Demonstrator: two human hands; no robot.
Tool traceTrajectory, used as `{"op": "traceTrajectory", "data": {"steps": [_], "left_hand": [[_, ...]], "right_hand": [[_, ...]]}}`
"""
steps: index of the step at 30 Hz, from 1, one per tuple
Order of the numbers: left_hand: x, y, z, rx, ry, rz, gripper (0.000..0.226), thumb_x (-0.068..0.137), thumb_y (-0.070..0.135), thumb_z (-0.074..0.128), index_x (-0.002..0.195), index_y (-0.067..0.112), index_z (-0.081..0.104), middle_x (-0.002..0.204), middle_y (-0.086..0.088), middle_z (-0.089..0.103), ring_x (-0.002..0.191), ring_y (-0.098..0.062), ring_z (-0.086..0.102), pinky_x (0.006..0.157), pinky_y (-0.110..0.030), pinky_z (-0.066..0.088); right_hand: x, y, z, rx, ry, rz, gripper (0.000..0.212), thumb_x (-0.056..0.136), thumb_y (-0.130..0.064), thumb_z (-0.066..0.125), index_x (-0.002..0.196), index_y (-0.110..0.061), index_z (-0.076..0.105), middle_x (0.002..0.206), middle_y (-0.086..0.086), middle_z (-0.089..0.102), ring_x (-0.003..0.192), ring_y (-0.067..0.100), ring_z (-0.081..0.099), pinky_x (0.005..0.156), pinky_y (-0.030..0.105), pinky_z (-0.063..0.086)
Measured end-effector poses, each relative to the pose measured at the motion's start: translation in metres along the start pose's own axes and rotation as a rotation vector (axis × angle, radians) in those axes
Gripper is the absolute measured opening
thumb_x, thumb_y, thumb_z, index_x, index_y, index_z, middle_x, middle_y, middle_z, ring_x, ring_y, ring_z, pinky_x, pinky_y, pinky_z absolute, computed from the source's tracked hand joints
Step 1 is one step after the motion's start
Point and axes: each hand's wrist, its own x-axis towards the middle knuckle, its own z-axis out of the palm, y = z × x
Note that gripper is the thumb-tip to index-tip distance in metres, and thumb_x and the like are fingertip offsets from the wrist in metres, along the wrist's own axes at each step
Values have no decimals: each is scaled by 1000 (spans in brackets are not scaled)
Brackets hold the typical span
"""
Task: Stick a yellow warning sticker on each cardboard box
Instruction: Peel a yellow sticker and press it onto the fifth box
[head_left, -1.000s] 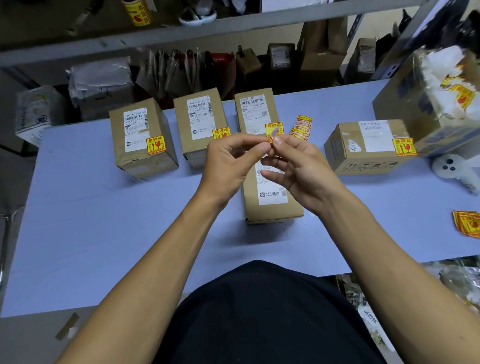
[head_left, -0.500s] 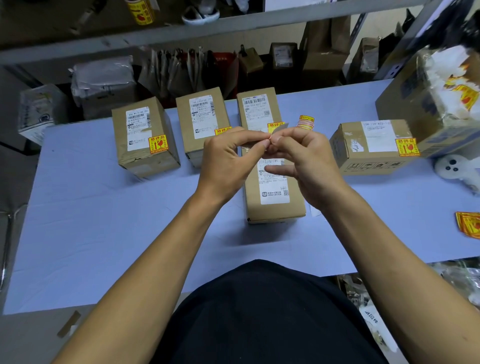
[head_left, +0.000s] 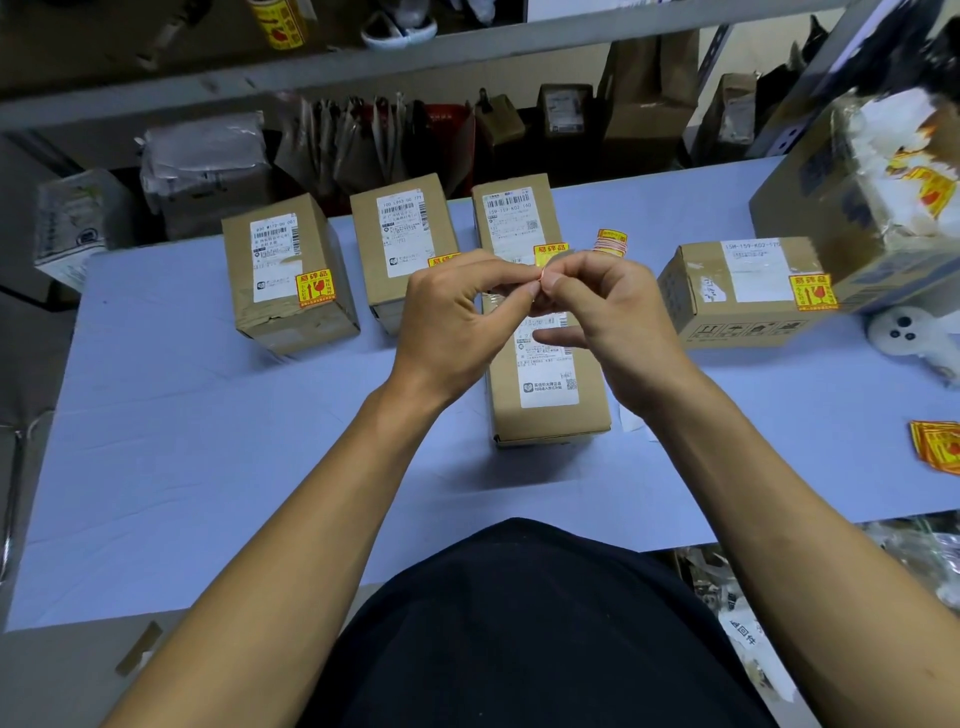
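Five cardboard boxes (head_left: 291, 273) on lilac table (head_left: 208, 441), cluttered shelves (head_left: 363, 57) behind — both hands (head_left: 457, 317) pinching one sticker (head_left: 540, 275).

Pale blue table (head_left: 208, 441) across the middle. Behind it, a grey metal shelf (head_left: 467, 49) with a white bowl (head_left: 399, 28) on top; underneath, brown paper bags (head_left: 358, 140) and a wrapped parcel (head_left: 205, 161) in dim shadow.

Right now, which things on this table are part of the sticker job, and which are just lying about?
Job: left hand and right hand pinching a sticker; unstickered middle box; four stickered boxes, e.g. left box; spare stickers.

Lying about: white gadget; big open carton.
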Motion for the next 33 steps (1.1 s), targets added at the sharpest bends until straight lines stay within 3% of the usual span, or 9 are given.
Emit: {"op": "traceTrajectory", "data": {"steps": [4,10,15,18,20,23,28,33], "left_hand": [[-1,-1,1,-78,-25,-61,11,87,8,73,95,4,79,88,-2,75,80,-8,69,76,-16,51],[-4,-4,10,-290,-62,-214,10,89,10,70,92,2,76,85,-6,75,80,-15,73,77,-31,59],[-9,-4,23,-403,-36,-357,7,90,10,66,87,10,72,79,6,73,77,-7,70,73,-20,54],[-11,-3,37,-487,-26,-560,16,92,7,61,79,15,67,72,6,68,73,-8,64,71,-23,52],[-11,-5,46,-556,-1,-754,21,94,8,57,77,17,65,68,5,66,72,-12,63,69,-25,49],[-12,-11,51,-677,71,-985,23,95,11,53,74,17,61,63,6,62,71,-14,63,69,-27,46],[-20,-19,51,-673,97,-1068,21,96,12,54,75,16,58,62,6,59,64,-9,62,67,-24,47],[-28,-23,52,-650,97,-1100,18,96,10,54,79,12,61,66,1,58,61,-9,59,65,-25,47]], "right_hand": [[0,2,2,-72,9,-63,16,98,-10,57,85,-14,64,75,-3,68,76,9,68,70,32,62],[2,7,6,-160,46,-145,15,96,-6,55,83,-13,59,73,-6,63,70,5,63,67,31,59],[3,15,3,-218,59,-172,11,89,-22,57,79,-19,58,75,1,64,78,28,64,69,41,58],[5,29,-1,-182,92,-88,10,80,-28,53,75,-20,55,77,9,63,76,23,64,67,35,59],[6,42,-9,-181,131,-20,11,83,-19,49,73,-18,52,72,2,61,71,12,64,67,34,58],[6,66,-33,-212,225,106,16,91,-10,47,76,-10,52,71,1,55,66,10,60,67,34,57],[-3,108,-79,-284,332,313,16,90,-16,49,75,-11,55,73,2,58,67,15,61,68,34,55],[-15,148,-110,-414,359,508,25,82,-14,53,80,10,58,72,11,58,67,24,56,67,37,48]]}}
